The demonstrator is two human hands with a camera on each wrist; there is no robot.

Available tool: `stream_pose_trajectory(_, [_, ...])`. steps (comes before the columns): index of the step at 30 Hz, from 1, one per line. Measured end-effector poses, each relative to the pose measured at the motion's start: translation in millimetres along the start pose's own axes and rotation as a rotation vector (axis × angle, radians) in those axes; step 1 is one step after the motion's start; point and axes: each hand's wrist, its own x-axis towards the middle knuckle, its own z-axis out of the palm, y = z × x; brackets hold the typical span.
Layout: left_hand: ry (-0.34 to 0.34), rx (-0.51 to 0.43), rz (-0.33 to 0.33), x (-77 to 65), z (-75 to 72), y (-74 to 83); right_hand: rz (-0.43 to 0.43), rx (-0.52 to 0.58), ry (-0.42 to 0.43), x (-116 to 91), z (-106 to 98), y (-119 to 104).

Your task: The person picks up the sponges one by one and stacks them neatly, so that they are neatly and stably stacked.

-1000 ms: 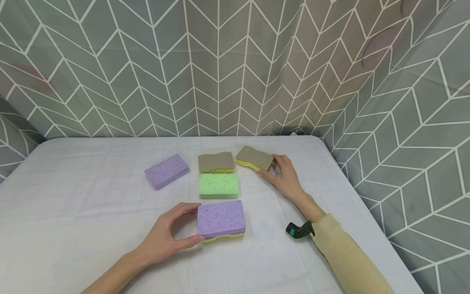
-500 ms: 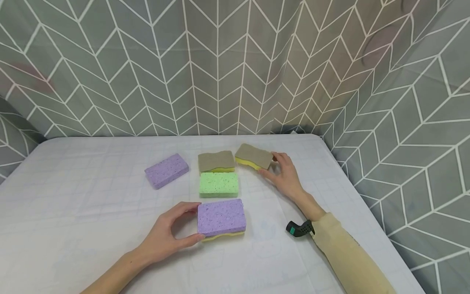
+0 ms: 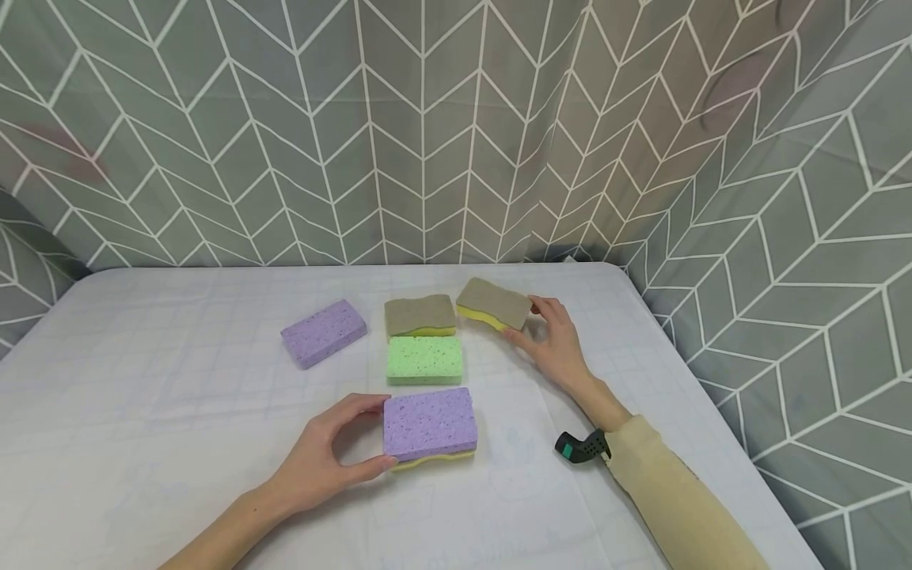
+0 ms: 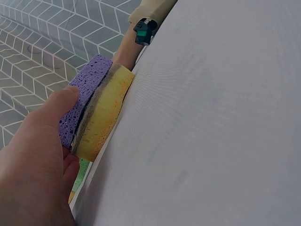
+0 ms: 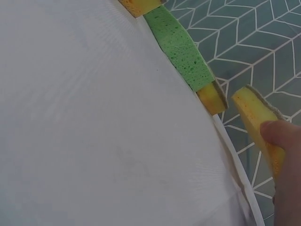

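My left hand (image 3: pixel 313 459) holds a purple sponge (image 3: pixel 430 423) by its left end, thumb at the near corner and fingers at the far one. Under it lies a yellow sponge with a grey scouring layer on top (image 4: pixel 106 115), its yellow edge showing at the front. My right hand (image 3: pixel 559 348) pinches the right end of another yellow sponge with a grey-brown scouring face up (image 3: pixel 493 302), set at a slant. Just left of that one rests a matching yellow and grey-brown sponge (image 3: pixel 420 315). A speckled green sponge (image 3: pixel 424 360) sits directly in front of it.
A second purple sponge (image 3: pixel 324 333) lies angled at the back left. All rest on a white cloth-covered table (image 3: pixel 178 443). Behind and to the right hangs a grey curtain with white lines (image 3: pixel 442 134). A black band (image 3: pixel 580 446) is on my right wrist.
The slanted yellow and grey-brown sponge in my right hand has shifted slightly up and away in the head view. My left hand and the other sponges keep their places.
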Motion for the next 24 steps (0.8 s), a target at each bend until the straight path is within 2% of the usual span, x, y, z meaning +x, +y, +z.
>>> stream_pose_trajectory(4, [0.002,-0.002,0.0,0.1,-0.4,0.6,-0.001,0.027,0.032,-2.0,0.1,-2.3])
stream_pose_trajectory(12, [0.005,-0.004,0.01,0.1,0.0,0.5,-0.057,0.076,0.114,-4.7,0.3,-4.4])
stream_pose_trajectory(24, [0.005,0.006,0.016,-0.3,0.7,-1.6,-0.095,0.151,0.14,-10.1,1.9,-9.6])
